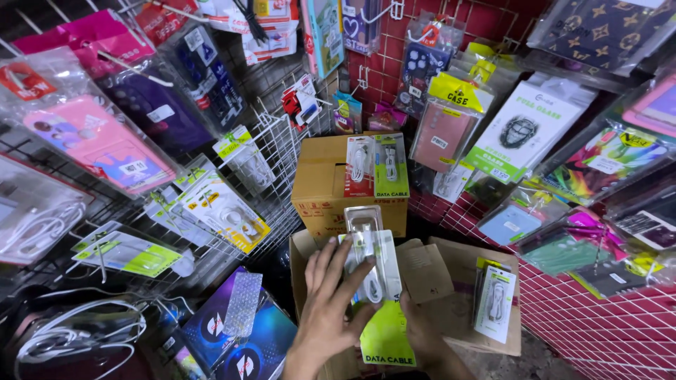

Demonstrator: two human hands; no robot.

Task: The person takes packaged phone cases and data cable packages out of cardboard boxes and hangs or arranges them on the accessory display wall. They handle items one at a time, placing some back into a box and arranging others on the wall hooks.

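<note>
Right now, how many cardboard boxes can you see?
2: a closed cardboard box standing at the back with cable packs on it, and an open cardboard box in front, under both hands. Others may be hidden.
</note>
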